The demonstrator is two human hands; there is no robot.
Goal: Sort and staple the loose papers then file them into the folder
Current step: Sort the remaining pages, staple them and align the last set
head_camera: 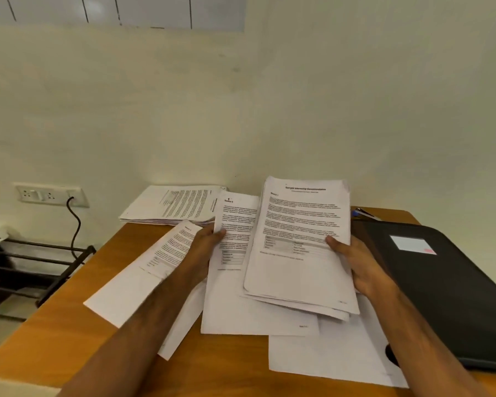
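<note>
White sheets fill both hands: the right hand (358, 267) grips a small stack (301, 247), the left hand (204, 247) pinches one page (232, 282). Best to square the edges before stapling. The black folder (441, 287) lies shut on the wooden tabletop (55, 325); another pile (172, 204) sits by the cream wall (241, 96).

We can make out only a blurred heading, seemingly "Sample Internship Documentation", atop the front sheet (301, 242) right of centre in the frame; all other print is too small to read.
</note>
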